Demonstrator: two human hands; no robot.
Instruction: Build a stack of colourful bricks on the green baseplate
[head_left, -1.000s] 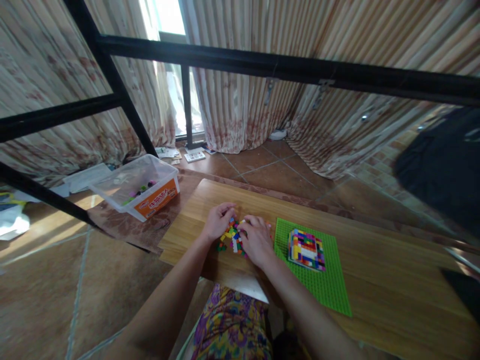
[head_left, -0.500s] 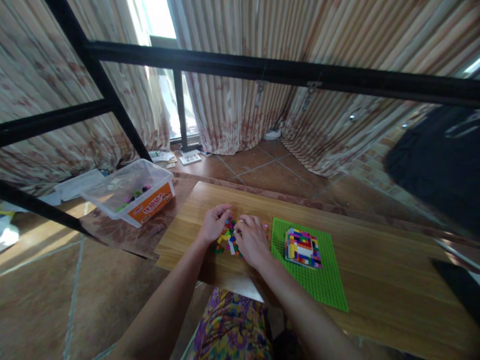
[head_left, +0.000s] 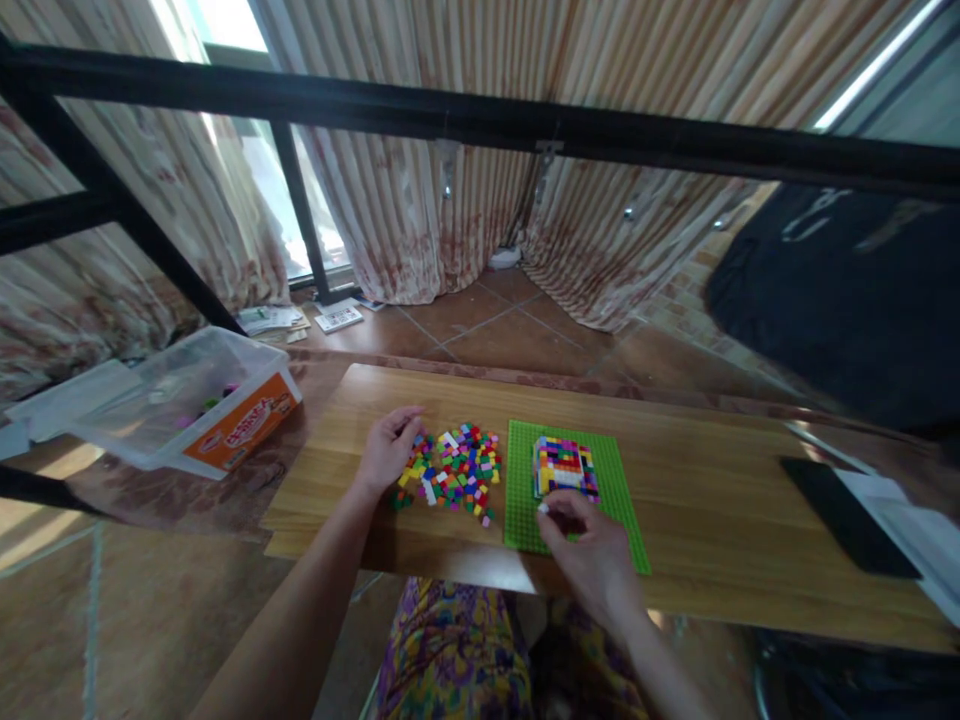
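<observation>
The right hand [head_left: 589, 548] pinches a small white brick [head_left: 544, 508] between its fingers, just beside the multicoloured block [head_left: 561, 464] on a green baseplate [head_left: 523, 525]; the left hand [head_left: 388, 450] is by loose bricks [head_left: 461, 466], I cannot tell whether holding any.

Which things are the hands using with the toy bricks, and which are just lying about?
Likely in use:
- right hand, holding a small whitish piece
- left hand, beside the loose bricks
- brick build on the green baseplate

Seemingly just lying about:
- plastic box
- floor papers
- flat black thing
</observation>
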